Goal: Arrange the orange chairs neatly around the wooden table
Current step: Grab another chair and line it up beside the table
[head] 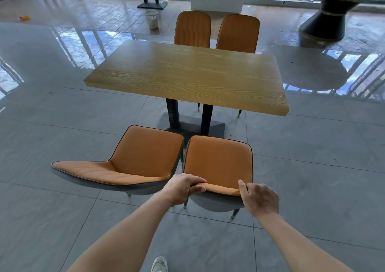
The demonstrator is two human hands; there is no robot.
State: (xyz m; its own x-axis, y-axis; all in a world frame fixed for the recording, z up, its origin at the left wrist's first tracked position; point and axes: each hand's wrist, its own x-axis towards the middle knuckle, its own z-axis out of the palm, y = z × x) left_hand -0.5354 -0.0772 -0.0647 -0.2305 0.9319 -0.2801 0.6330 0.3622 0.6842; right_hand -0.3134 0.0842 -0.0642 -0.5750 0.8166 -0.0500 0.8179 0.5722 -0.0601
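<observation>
Left hand (183, 188) is gripping the top rim of the backrest of the nearest orange chair (218, 159). Its fingers are curling over the orange front and the thumb is tucking under the rim. Right hand (260, 197) is gripping the same rim at its other end, with the thumb lying on the front face. The remaining fingers are wrapping behind, out of sight.

The seat of this chair is pointing away from the hands, toward the wooden table (187, 74). It is standing short of the tabletop, not under it.

Second orange chair (141, 155) is standing just to the left of the left hand. It is turned sideways, with its backrest lying away from the hand. Cannot tell whether the two near chairs are touching.

The table is standing ahead of both hands on two dark posts and a flat base (193, 126). Beyond its far edge, the far left chair (192, 29) and the far right chair (237, 34) are standing upright side by side.

A white wastebasket (152, 18) is sitting far ahead and left of the left hand. A round table (337, 1) is standing far ahead and right of the right hand. A pale shoe (159, 264) is showing between the forearms on the tiled floor (62, 209).
</observation>
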